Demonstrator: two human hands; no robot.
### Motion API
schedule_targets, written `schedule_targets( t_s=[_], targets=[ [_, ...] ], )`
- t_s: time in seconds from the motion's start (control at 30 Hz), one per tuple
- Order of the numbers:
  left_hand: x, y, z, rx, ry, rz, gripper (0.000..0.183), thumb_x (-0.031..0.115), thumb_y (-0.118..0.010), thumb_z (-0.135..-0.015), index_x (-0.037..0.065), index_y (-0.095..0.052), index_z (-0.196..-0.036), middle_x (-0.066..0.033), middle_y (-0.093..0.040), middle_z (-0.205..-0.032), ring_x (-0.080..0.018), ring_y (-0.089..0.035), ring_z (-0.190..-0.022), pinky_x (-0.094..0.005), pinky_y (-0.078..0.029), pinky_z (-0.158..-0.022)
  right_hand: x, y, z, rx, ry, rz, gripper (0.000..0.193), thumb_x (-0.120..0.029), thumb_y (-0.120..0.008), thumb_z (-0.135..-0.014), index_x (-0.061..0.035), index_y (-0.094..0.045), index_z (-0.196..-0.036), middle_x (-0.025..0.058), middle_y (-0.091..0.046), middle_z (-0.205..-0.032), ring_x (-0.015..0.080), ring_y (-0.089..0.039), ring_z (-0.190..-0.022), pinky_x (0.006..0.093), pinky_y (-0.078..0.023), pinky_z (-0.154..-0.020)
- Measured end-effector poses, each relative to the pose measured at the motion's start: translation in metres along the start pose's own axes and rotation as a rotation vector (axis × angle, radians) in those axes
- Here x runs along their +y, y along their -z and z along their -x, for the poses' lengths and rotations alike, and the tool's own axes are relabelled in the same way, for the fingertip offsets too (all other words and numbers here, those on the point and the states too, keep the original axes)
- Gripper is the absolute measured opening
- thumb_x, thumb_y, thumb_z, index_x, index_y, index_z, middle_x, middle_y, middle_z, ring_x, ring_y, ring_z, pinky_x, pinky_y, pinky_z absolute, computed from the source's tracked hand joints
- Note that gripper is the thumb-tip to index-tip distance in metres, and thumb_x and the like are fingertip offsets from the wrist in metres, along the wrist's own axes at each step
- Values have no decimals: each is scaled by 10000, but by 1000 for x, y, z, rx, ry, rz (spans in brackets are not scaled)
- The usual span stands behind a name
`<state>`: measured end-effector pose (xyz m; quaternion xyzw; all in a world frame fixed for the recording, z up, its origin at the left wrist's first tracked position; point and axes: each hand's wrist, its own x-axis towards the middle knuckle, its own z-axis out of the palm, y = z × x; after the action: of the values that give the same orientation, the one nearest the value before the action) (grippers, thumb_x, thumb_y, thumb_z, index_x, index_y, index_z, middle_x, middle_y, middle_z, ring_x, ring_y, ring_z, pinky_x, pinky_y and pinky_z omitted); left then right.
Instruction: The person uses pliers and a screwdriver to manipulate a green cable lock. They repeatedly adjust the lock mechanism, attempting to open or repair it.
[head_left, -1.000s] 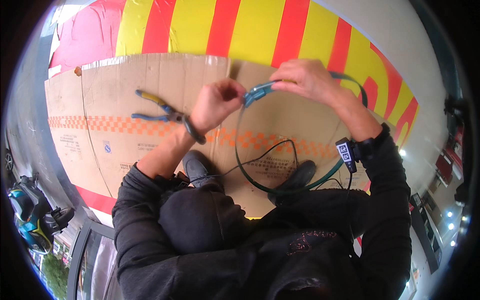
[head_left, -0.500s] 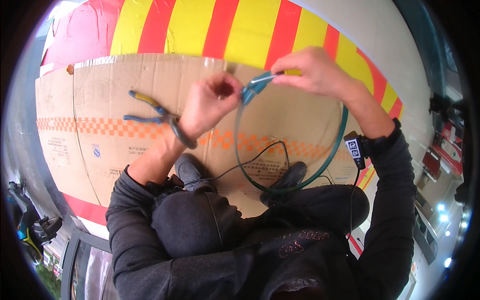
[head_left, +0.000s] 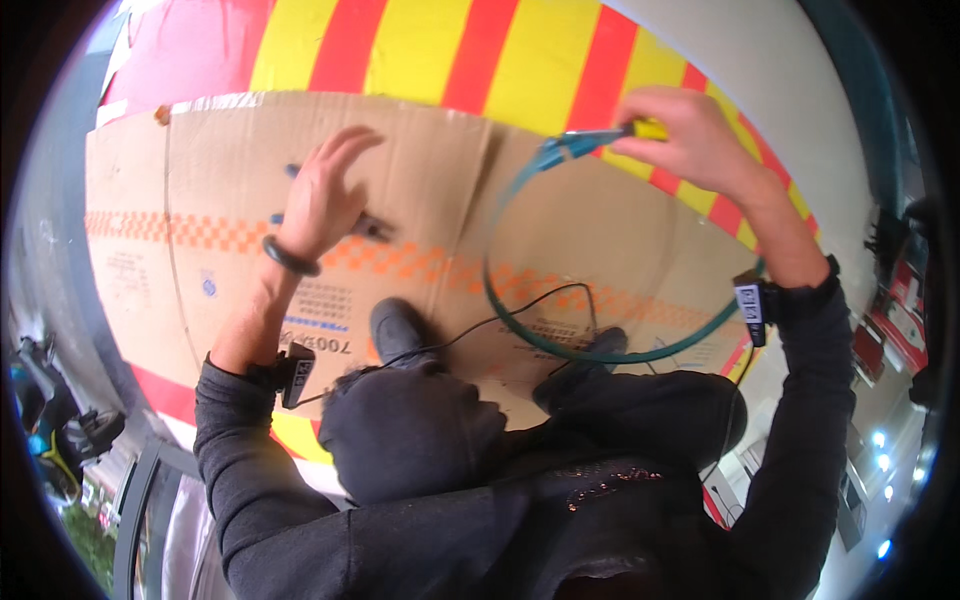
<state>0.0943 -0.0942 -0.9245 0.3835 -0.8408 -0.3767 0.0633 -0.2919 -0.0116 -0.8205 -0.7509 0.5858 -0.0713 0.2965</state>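
In my raised right hand [head_left: 685,135] is a screwdriver with a yellow and black handle [head_left: 650,130], gripped by closed fingers. Its shaft lies against the overlapped ends of a green strap [head_left: 562,152], blurred by motion; whether it is pushed under the strap I cannot tell. The strap forms a large hoop that hangs down in front of my knee. My left hand [head_left: 325,200] is empty, its fingers apart, above the cardboard. Under it lie pliers [head_left: 373,228], mostly hidden; only the jaws and the handle ends show.
A flattened cardboard sheet [head_left: 420,180] covers the ground over a red and yellow striped surface [head_left: 440,50]. A thin black cable [head_left: 540,298] crosses it near my shoes [head_left: 405,325]. Dark equipment [head_left: 60,410] stands at the far left, and red boxes [head_left: 895,320] at the right.
My left hand has let go of the strap's joint, moved left over the pliers and spread its fingers. My right hand has shifted right with the screwdriver and the hoop.
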Motion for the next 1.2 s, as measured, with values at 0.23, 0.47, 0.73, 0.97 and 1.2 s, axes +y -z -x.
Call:
schedule_targets(
  t_s=[0.23,0.47,0.73,0.97,1.2],
  targets=[
    [-98,-25,82,-45,-4,-477,843,-93,-571,-715,229,-460,-1487,-98,-433,-1515,-353,-372,-1424,-509,-314,-1180,-2,6,2,-136,-61,-190,206,-198,-746,-814,-43,-619,-863,85,-671,-800,248,-651,-764,347,-482,-694],
    [-102,-23,57,-137,-59,-583,566,58,-658,-745,87,-561,-1301,-141,-609,-1178,-309,-551,-1216,-478,-374,-1105,-12,29,28,-160,-167,-180,236,-228,-746,-824,-32,-632,-892,85,-685,-821,233,-676,-821,342,-502,-763],
    [-17,-29,69,-405,470,639,543,49,-624,-780,18,-558,-1318,-44,-600,-911,-129,-562,-785,-282,-497,-685,-22,30,61,-55,-231,-201,237,-233,-759,-816,-37,-643,-881,75,-663,-806,218,-641,-761,320,-490,-726],
    [61,2,49,-414,79,653,493,25,-550,-877,56,-555,-1370,-112,-613,-1219,-176,-589,-1018,-299,-492,-827,-37,30,73,29,-192,-136,219,-216,-780,-802,-57,-648,-874,67,-664,-800,220,-644,-749,316,-486,-676],
    [95,12,24,-519,50,1137,644,-17,-502,-920,76,-331,-1535,-189,-437,-1501,-310,-456,-1386,-454,-498,-1052,-63,33,89,163,-87,72,214,-221,-801,-779,-94,-659,-877,39,-650,-814,229,-631,-743,335,-474,-619]
  ],
)
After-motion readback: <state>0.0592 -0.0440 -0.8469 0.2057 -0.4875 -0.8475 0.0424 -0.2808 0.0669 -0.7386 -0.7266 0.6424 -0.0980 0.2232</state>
